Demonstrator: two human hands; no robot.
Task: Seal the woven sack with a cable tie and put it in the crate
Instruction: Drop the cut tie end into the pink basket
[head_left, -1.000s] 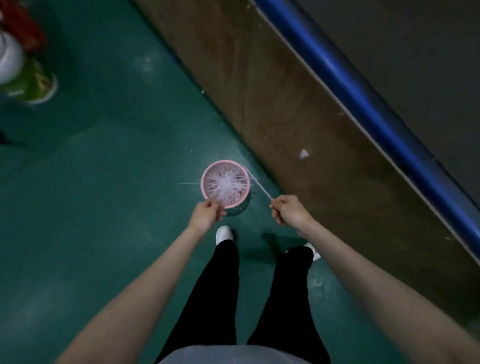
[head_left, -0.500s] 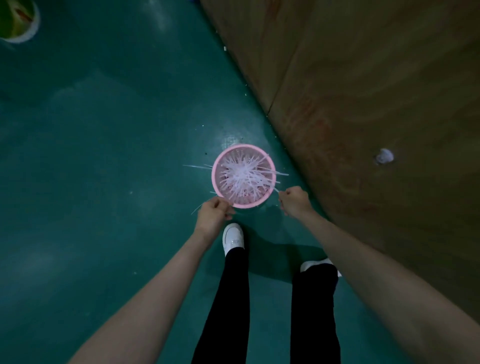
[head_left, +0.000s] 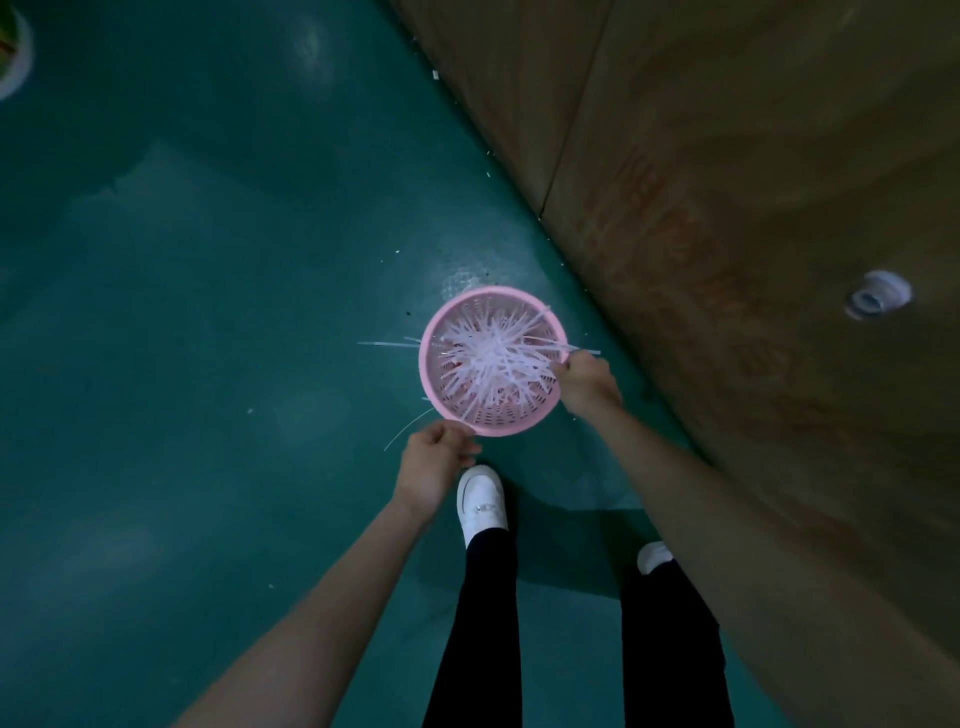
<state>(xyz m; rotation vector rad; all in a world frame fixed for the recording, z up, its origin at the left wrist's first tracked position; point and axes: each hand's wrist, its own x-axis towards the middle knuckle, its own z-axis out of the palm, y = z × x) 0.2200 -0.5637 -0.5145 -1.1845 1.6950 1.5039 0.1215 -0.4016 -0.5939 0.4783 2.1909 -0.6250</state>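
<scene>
A pink round basket (head_left: 483, 423) stands on the green floor, filled with several white cable ties (head_left: 493, 358). My left hand (head_left: 436, 465) hovers just below the basket's near rim, fingers closed on one thin cable tie (head_left: 408, 430) that sticks out to the left. My right hand (head_left: 589, 384) is at the basket's right rim, pinching a tie whose tip (head_left: 589, 352) pokes out to the right. No woven sack and no crate are in view.
A brown wooden panel (head_left: 727, 208) rises along the right, with a white round plug (head_left: 878, 293) on it. My white shoes (head_left: 480, 501) stand just behind the basket. A green and white object (head_left: 10, 57) is cut off at the top left corner.
The view has dropped closer to the basket. My right hand moved left with its tie, onto the basket's right rim. My left hand stayed below the basket with its tie.
</scene>
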